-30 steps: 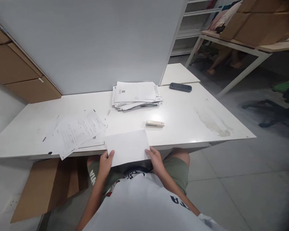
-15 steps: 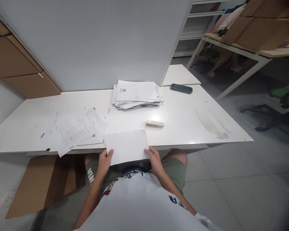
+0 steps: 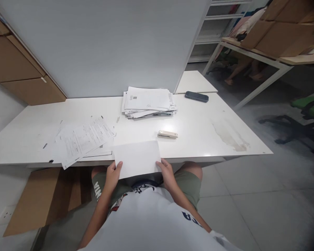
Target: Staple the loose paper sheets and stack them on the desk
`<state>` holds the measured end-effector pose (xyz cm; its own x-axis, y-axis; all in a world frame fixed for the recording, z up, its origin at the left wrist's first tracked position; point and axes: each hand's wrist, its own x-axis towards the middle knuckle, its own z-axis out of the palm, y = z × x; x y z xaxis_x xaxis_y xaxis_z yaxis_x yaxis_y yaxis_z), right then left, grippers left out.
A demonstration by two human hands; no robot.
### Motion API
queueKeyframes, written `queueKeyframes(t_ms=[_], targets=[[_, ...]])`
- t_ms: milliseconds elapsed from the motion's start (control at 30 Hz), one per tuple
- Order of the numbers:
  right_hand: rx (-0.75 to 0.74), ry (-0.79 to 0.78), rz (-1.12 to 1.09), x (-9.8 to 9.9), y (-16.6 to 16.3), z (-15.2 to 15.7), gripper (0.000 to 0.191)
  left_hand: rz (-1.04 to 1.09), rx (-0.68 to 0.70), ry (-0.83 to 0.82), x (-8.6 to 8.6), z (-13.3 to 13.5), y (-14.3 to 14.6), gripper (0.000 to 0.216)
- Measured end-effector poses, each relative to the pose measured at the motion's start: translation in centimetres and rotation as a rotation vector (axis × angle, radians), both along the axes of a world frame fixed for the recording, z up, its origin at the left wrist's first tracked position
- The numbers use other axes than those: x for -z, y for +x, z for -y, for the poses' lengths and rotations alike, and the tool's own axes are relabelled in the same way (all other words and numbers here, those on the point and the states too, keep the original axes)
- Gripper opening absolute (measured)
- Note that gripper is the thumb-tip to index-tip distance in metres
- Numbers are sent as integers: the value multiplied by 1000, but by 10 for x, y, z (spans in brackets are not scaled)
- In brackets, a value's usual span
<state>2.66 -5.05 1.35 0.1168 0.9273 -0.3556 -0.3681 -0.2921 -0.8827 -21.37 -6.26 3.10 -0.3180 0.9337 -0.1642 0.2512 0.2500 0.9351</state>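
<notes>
A blank white sheet of paper [image 3: 137, 158] is held at the desk's front edge, its near part over my lap. My left hand [image 3: 113, 173] pinches its left side with the thumb on top. On the opposite side my right hand [image 3: 165, 171] grips the sheet the same way. Whether it is one sheet or several cannot be seen. Just beyond it, to the right, lies a cream stapler [image 3: 167, 134]. Loose printed sheets [image 3: 83, 139] overlap on the left of the desk. Farther back sits a thick stack of papers [image 3: 148, 101].
The white desk [image 3: 196, 122] ends at a grey partition [image 3: 107, 48]. A dark oblong case [image 3: 196, 96] lies at its back right. Cardboard boxes [image 3: 23, 66] stand at the left, and an open carton [image 3: 31, 202] is below. A person's legs [image 3: 238, 71] show under another table.
The view has shifted very slightly. Both hands keep hold of the paper in the same place, and the things on the desk have not moved.
</notes>
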Motion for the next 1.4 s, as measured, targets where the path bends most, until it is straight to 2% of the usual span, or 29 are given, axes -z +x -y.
queueKeyframes(t_ms=[667,867,967,1100,1233,1333,1400], targets=[[6,5,13,0,0,0,24,5,-13,-2,2,-1,1,59],[-2,4,62,-8,0,3,29,1,-57,11,-6,-1,2,57],[-26,53,116,-14,2,3,27,-37,-59,45,-10,-2,0,53],[-65,242,417,-26,11,-14,26,-113,-61,111,-14,-14,0,49],[-5,403,699,-33,34,-57,31,-164,-50,120,-16,-44,2,48],[-18,546,1109,-25,53,-90,38,-169,4,133,-16,-71,5,43],[-33,585,1229,-15,63,-105,38,-187,64,140,-17,-88,10,38]])
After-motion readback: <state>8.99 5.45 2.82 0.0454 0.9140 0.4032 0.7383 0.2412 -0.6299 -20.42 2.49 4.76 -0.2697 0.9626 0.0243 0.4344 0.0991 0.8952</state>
